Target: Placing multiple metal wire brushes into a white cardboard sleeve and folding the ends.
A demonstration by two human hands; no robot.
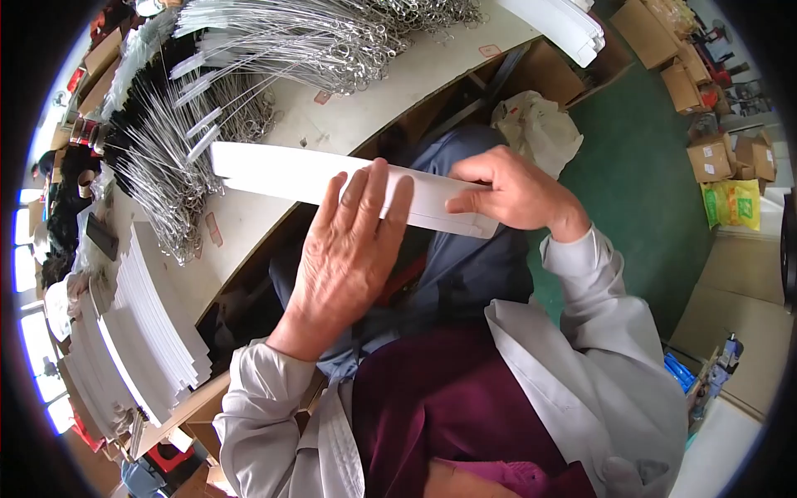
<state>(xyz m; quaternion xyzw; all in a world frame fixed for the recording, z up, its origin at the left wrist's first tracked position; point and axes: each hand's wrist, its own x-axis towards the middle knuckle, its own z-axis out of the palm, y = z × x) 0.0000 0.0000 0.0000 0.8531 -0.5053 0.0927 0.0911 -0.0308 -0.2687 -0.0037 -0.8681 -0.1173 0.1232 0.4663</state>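
A long, narrow piece of folded white card (282, 172) stretches across in front of me, its far left end by the table edge. I cannot tell whether it is a flat sleeve or a box. My left hand (353, 236) lies flat on its middle with the fingers stretched out. At the right end of the card my right hand (515, 189) grips it between thumb and fingers. A thin crease line runs along the near side there. Bundles of thin metal wires with looped ends (166, 166) lie on the table just beyond the left end.
The pale worktable (307, 124) carries a large heap of looped wires (324, 41) at the back. Stacked white card strips (154, 324) stand at the left, more white strips (560, 29) at the far right corner. A plastic bag (540, 133) and cardboard boxes (710, 159) are to the right.
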